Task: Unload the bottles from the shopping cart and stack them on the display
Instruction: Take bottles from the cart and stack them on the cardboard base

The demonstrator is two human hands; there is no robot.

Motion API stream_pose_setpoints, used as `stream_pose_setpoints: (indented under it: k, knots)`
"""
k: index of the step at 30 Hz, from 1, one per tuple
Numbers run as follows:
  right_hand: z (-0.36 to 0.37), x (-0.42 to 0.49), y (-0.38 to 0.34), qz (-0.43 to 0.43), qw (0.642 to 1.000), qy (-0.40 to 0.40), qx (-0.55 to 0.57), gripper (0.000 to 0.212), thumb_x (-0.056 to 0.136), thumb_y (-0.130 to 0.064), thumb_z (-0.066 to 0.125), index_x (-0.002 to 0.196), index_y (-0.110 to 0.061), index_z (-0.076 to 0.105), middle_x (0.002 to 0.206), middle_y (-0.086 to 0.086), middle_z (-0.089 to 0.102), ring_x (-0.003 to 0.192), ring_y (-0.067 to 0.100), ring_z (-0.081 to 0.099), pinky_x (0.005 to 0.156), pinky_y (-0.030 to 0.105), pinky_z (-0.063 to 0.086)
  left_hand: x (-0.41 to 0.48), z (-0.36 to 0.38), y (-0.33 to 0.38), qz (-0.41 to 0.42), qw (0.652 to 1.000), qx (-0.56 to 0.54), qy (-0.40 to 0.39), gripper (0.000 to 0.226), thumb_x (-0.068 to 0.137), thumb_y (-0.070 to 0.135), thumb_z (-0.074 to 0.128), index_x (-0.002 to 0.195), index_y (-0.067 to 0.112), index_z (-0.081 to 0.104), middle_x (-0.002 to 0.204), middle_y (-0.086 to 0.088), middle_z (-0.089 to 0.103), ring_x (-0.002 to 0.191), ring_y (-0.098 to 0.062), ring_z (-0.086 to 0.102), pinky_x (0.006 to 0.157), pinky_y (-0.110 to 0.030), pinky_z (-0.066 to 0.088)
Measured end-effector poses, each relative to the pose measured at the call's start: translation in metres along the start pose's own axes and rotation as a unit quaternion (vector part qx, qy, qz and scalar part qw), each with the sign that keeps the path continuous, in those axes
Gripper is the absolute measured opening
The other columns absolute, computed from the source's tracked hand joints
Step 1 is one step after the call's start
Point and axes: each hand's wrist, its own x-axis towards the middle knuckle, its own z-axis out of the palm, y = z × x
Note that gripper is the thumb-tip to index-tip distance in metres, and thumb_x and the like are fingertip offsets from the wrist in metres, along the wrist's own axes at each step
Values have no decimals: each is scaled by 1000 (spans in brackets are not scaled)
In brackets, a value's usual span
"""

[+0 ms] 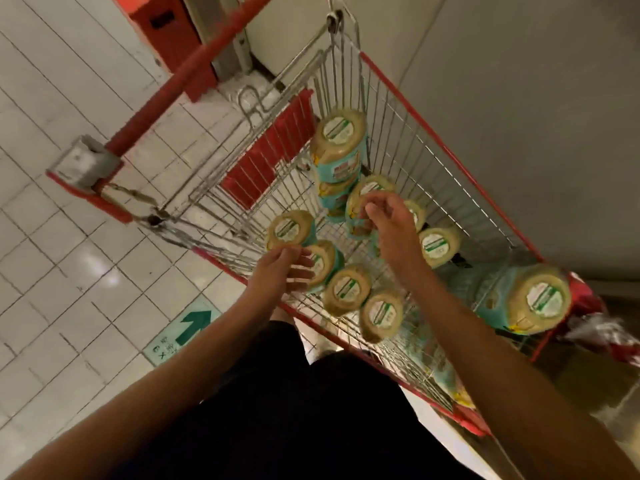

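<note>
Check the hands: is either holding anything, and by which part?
Right hand curls round the upper end of the middle bottle. Left hand is open, only touching a near bottle.

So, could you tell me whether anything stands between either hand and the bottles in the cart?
Nothing visible does. The cart is open on top, and both hands reach in from above: the left hand at a near-rim bottle, the right hand at a middle bottle.

White tiled floor [52,81], green arrow sticker [187,329], pale grey wall [519,98]
</note>
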Motion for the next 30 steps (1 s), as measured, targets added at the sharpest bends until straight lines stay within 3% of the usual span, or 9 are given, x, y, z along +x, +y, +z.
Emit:
stream_pose_setpoints:
  k: [3, 6, 11, 14, 16, 20, 23, 25, 30]
  knots:
    - [0, 65, -5, 28, 997, 41, -53, 31, 98, -40, 53, 109, -17, 70, 106, 9, 72, 104, 33, 69, 97, 54, 57, 66, 7, 13, -78, 996, 1, -30, 30, 106, 28, 47, 105, 10, 70, 98, -11, 77, 91, -30, 73, 72, -36, 58]
    - [1, 128, -8, 46, 995, 69, -57, 27, 106, -40, 49, 106, -22, 69, 108, 6, 71, 106, 24, 68, 99, 50, 56, 131, 15, 23, -138, 990, -18, -38, 27, 105, 30, 49, 107, 11, 68, 98, -8, 78, 89, -27, 75, 71, -36, 59]
    - [16, 219, -17, 13, 995, 46, -89, 25, 112, -36, 45, 119, -21, 64, 117, -13, 64, 100, -18, 57, 84, 5, 45, 223, 41, 39, -194, 977, -87, -10, 19, 100, 27, 55, 104, 10, 61, 103, -10, 65, 87, -27, 64, 77, -38, 56]
    - [27, 266, -10, -17, 991, -7, -131, 37, 113, -36, 42, 137, -14, 60, 137, -1, 58, 128, 11, 58, 110, 29, 47, 273, 51, 46, -204, 965, -163, 18, 20, 105, 26, 48, 91, 15, 55, 91, -6, 58, 81, -24, 59, 85, -41, 53]
    - [31, 288, 2, -24, 987, -18, -155, 33, 113, -31, 43, 133, -13, 63, 133, 4, 59, 126, 18, 59, 110, 37, 49, 299, 52, 46, -207, 956, -204, 30, 27, 109, 28, 41, 88, 15, 54, 90, -6, 57, 83, -25, 59, 101, -46, 49]
    - [25, 313, 37, -1, 995, -21, -102, 34, 113, -26, 42, 129, -11, 68, 128, 4, 63, 113, -1, 63, 101, 20, 51, 330, 55, 44, -190, 948, -251, 37, 35, 112, 35, 36, 102, 13, 61, 111, -13, 61, 105, -33, 61, 104, -48, 52]
    - [22, 318, 62, 54, 998, -26, 14, 36, 116, -22, 34, 131, -5, 63, 130, 16, 67, 125, 30, 65, 108, 43, 54, 343, 54, 41, -175, 943, -279, 39, 31, 111, 36, 41, 117, 15, 63, 121, -15, 62, 106, -35, 64, 91, -50, 60]
    - [21, 316, 67, 81, 995, -14, 52, 40, 116, -27, 31, 121, -9, 67, 114, 6, 77, 113, 25, 72, 99, 41, 58, 349, 51, 37, -189, 934, -302, 41, 35, 108, 41, 44, 124, 16, 63, 132, -14, 61, 114, -36, 62, 97, -54, 58]
    - [16, 302, 67, 110, 991, 10, 68, 51, 111, -37, 35, 92, -27, 80, 94, -5, 81, 97, 12, 75, 91, 32, 58, 344, 47, 32, -228, 920, -316, 43, 41, 100, 54, 48, 109, 19, 67, 137, -9, 60, 128, -32, 55, 105, -50, 51]
